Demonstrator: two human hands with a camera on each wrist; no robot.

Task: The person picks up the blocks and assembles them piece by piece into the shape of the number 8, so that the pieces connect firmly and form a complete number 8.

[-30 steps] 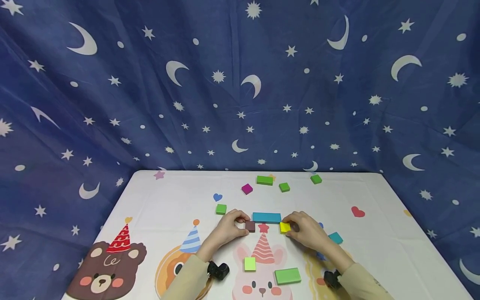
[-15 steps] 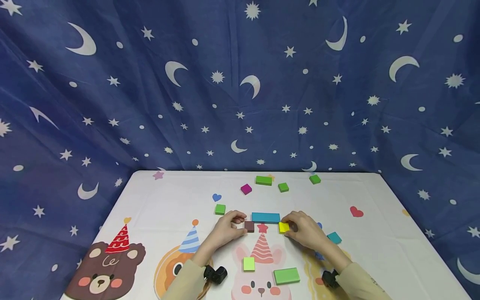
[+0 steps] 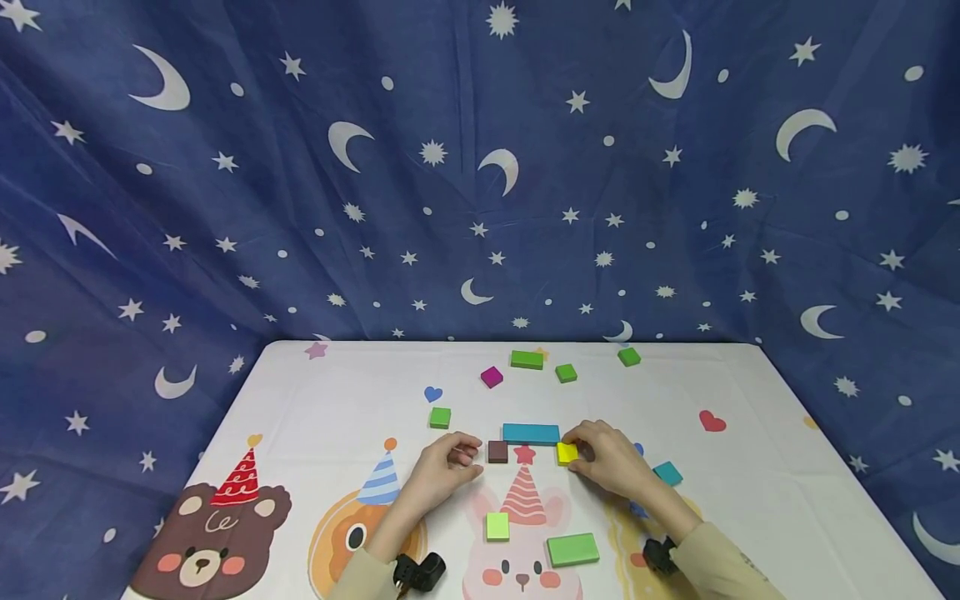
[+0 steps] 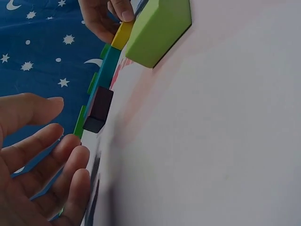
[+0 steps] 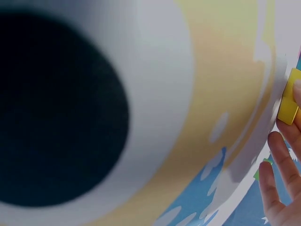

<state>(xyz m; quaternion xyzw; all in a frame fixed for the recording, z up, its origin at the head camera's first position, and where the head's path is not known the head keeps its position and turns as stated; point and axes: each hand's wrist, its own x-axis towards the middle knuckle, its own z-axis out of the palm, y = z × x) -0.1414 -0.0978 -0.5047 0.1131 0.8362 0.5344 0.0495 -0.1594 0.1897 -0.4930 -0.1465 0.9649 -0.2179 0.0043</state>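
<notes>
On the table a long blue block point(image 3: 531, 434) lies crosswise. A dark brown block point(image 3: 498, 452) sits at its near left end and a yellow block point(image 3: 567, 453) at its near right end. My right hand point(image 3: 611, 458) pinches the yellow block between thumb and fingers, as the right wrist view also shows on the yellow block point(image 5: 288, 106). Left of the brown block, and apart from it, my left hand point(image 3: 441, 472) hovers with fingers relaxed and nothing in them. The left wrist view shows the gap between this hand point(image 4: 42, 160) and the brown block point(image 4: 98, 109).
Nearer me lie a lime block point(image 3: 497, 527) and a larger green block point(image 3: 573, 550). A teal block point(image 3: 667, 474) is right of my right hand. Farther back are a magenta block point(image 3: 492, 377), a green block point(image 3: 440, 417) and several more green ones. A blue curtain hangs behind.
My left hand has let go of the brown block and drawn back to the left, its fingers spreading. The right hand stays on the yellow block.
</notes>
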